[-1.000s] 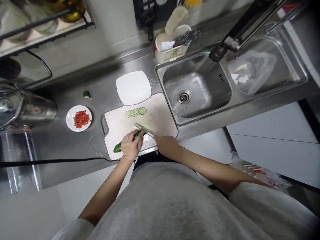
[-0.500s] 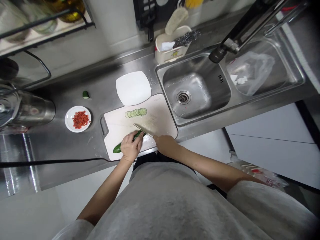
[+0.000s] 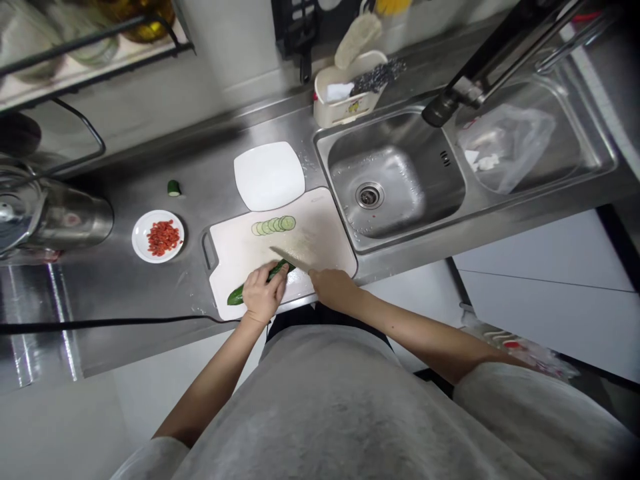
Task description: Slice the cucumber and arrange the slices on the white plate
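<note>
A dark green cucumber (image 3: 237,296) lies on the pale cutting board (image 3: 230,250), near its front edge. My left hand (image 3: 263,292) is closed over the cucumber, fingers bent toward its right end. In my right hand (image 3: 333,289) is a kitchen knife (image 3: 290,259); the fist hides its handle. The blade points up and left, at the cucumber's right end, close to my left fingertips. Farther back on the board, a row of overlapping cucumber slices (image 3: 273,225) lies flat.
Behind the board is a white square plate (image 3: 270,175). To the left stand a small plate (image 3: 139,248) of chopped red pieces (image 3: 163,238) and a cucumber end (image 3: 173,188). A steel sink (image 3: 420,193) adjoins the board on the right. A black cord (image 3: 110,323) crosses the counter.
The knife blade has shifted slightly at the cucumber's right end. My left hand keeps its hold, and the slices lie as before. The whole view has drifted a little.
</note>
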The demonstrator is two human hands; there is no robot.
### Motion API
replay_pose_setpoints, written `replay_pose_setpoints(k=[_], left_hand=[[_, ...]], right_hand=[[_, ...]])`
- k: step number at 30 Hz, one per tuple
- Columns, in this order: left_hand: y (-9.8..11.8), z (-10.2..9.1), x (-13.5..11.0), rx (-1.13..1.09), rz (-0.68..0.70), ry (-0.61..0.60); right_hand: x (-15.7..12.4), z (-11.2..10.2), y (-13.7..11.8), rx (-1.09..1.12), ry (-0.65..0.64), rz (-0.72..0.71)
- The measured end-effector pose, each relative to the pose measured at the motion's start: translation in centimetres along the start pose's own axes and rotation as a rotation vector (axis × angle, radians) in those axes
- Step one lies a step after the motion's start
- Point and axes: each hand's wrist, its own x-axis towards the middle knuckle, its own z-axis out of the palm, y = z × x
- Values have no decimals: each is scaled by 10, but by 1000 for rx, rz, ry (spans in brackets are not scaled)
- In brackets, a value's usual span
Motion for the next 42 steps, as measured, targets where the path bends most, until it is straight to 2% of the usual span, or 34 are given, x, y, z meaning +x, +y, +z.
replay_pose_setpoints(k=[8,17,21,26,34,39,42], left_hand=[[-2,3,-1,-9,-17,-13],[4,-2,0,0,-22,17],[8,-2,2,-46,-80,4],[13,-11,4,-88,-169,-41],[1,-22,-14,-59,-253,-92],[1,-22,-11,-89,-306,-107],[1,-24,-10,-123,-350,-129]], right_hand=[[8,4,2,19,-34,8],[5,14,1,-22,-57,70],[5,13,1,-79,-15,64],[4,9,1,-90,-29,93],[8,4,6,-97,-17,78],[12,6,13,-86,23,36],[12,9,20,-3,64,6]])
